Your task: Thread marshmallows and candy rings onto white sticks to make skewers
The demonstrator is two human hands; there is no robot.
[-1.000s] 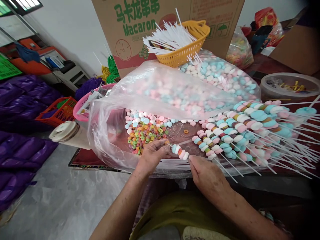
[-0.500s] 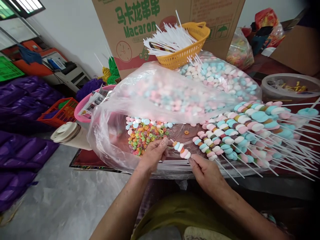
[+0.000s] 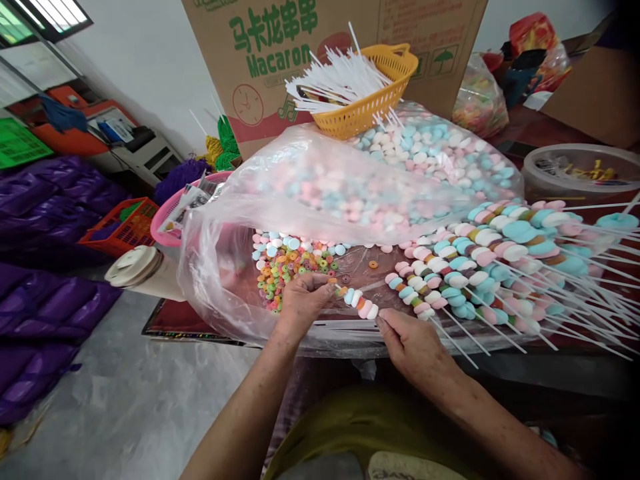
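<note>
My right hand pinches the lower end of a candy skewer strung with blue, white and pink marshmallow discs. My left hand is closed at the skewer's tip, fingers pinched on a small candy ring that I can barely make out. Just beyond my left hand lies a heap of coloured candy rings with loose marshmallow discs on the plastic sheet. A stack of finished skewers fans out to the right, sticks pointing right.
A big clear bag of marshmallows sits behind the work spot. A yellow basket of white sticks stands before a Macaron carton. A clear tub is at right, a pink basin and white-lidded jar at left.
The skewer tilted up slightly and came back down. My left hand stays pinched at its tip, and my right hand keeps its hold on the stick.
</note>
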